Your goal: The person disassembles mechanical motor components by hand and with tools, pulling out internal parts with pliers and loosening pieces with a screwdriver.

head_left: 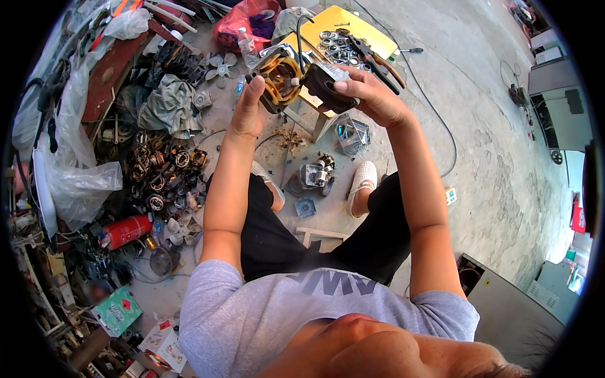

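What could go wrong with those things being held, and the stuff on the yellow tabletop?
The motor stator might slip from the left grip, and its windings could get damaged. The dark motor cover might drop from the right grip. The pliers' handles seem to poke past the yellow tabletop's edge, so a bump could knock them off.

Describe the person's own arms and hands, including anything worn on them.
The left hand and right hand wear no gloves. The left arm and right arm are bare up to the short, heathered grey sleeves of a T-shirt with dark chest printing. No watch or bracelet shows; rings cannot be ruled out, as some fingers are hidden.
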`<action>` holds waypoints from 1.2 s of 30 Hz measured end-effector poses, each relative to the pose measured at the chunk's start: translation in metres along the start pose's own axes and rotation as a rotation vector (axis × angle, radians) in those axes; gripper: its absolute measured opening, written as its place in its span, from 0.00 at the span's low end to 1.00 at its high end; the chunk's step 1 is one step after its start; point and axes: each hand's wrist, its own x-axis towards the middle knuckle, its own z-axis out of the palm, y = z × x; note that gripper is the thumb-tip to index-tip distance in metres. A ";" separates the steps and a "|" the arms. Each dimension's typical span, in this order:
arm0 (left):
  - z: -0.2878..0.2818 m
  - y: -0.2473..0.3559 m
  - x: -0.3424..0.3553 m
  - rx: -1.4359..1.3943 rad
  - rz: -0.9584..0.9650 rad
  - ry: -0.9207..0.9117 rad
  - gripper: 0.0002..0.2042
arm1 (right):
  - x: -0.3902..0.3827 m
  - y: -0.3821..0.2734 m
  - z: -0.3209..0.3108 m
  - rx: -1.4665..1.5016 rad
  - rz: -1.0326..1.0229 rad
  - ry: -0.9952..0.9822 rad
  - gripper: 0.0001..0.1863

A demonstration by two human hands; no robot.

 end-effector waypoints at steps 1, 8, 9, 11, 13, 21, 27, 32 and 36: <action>0.002 0.001 0.000 -0.030 -0.014 0.019 0.40 | -0.001 -0.001 0.002 0.013 -0.011 -0.002 0.32; -0.007 -0.005 0.005 -0.078 0.008 -0.039 0.43 | 0.000 0.012 -0.004 0.181 0.011 -0.034 0.35; -0.009 -0.006 0.006 -0.086 0.005 -0.048 0.43 | 0.000 0.013 -0.005 0.182 0.008 -0.036 0.36; -0.010 -0.007 0.008 -0.106 -0.006 -0.065 0.44 | -0.001 0.013 -0.005 0.226 0.016 -0.042 0.37; -0.011 -0.008 0.008 -0.132 -0.024 -0.077 0.45 | -0.003 0.011 -0.002 0.312 0.043 -0.049 0.38; -0.002 -0.001 0.004 -0.137 -0.067 -0.056 0.42 | -0.001 0.005 0.000 -0.039 0.041 0.024 0.44; 0.010 0.005 -0.002 -0.003 -0.061 -0.029 0.38 | 0.000 0.009 0.008 -0.433 -0.099 0.089 0.47; 0.026 0.005 0.002 -0.159 -0.034 0.137 0.31 | -0.005 0.017 0.031 -0.521 -0.234 0.226 0.47; 0.027 0.005 0.003 -0.125 0.006 0.157 0.34 | 0.000 0.032 0.037 -0.902 -0.434 0.336 0.48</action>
